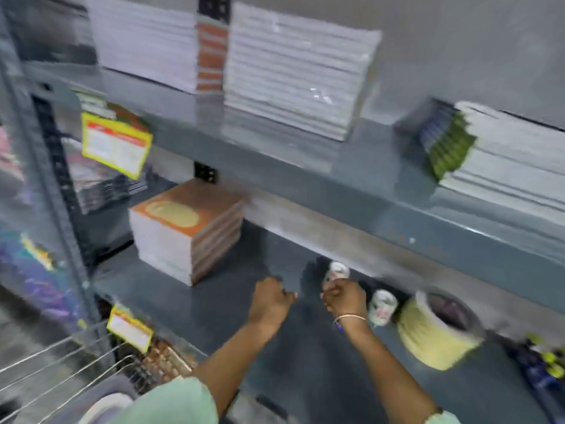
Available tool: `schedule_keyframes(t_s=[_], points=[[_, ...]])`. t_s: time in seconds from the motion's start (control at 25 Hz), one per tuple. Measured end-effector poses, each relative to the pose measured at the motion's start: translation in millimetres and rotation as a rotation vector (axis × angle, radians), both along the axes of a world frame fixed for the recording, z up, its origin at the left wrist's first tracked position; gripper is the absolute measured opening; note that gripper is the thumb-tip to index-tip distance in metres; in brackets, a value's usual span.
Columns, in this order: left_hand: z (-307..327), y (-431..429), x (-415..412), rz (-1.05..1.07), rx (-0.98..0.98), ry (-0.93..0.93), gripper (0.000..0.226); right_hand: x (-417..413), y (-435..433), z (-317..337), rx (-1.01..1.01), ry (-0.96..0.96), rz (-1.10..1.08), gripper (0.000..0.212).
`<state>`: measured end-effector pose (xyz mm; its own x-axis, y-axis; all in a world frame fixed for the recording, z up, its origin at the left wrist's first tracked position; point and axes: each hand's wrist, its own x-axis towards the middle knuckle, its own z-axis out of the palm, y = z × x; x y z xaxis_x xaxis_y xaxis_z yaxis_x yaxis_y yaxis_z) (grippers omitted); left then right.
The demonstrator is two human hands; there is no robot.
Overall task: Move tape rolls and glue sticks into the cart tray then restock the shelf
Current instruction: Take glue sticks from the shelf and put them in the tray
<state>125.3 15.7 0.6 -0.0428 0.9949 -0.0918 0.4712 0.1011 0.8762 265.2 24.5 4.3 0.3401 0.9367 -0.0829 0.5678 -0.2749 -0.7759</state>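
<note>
Both hands [308, 298] on shelf [214, 307] — tape roll [336, 270] gripped.

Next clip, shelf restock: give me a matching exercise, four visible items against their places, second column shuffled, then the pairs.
Items:
1. large yellow tape roll
2. orange-covered book stack
3. yellow price tag
4. wire cart basket

Places:
A. bottom left, below the shelf
B. lower shelf, right of the right hand
C. hanging at the upper shelf's left edge
D. lower shelf, left of the left hand

Pairs: 1-B, 2-D, 3-C, 4-A
</note>
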Motion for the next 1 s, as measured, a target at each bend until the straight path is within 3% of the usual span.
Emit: schedule_keyframes(t_s=[0.12, 0.16, 0.24, 0.56, 0.8, 1.0], points=[[-14.3, 12.1, 54.9, -0.044, -0.07, 0.056, 0.024, 45.2, 1.2, -4.8, -0.085, -0.27, -0.062, 0.037], [-19.8, 16.6, 69.3, -0.05, -0.104, 0.045, 0.024, 52.9, 0.5, -8.0, -0.116, -0.313, -0.043, 0.034], [-27.1, 25.1, 88.8, -0.047, -0.157, 0.048, 0.023, 61.8, 2.5, -17.5, -0.17, -0.331, -0.039, 0.025], [-45.0, 43.4, 118.5, -0.041, -0.25, 0.143, 0.028, 64.0, 17.2, -53.8, -0.22, -0.433, 0.04, 0.023], [-40.5, 46.6, 105.4, -0.025, -0.304, 0.121, 0.029, 56.3, 14.4, -46.5, -0.187, -0.322, 0.035, 0.02], [-21.4, 38.8, 11.4, 0.101, -0.215, 0.145, 0.023, 6.1, 18.8, -19.7, -0.11, -0.092, 0.126, 0.018]])
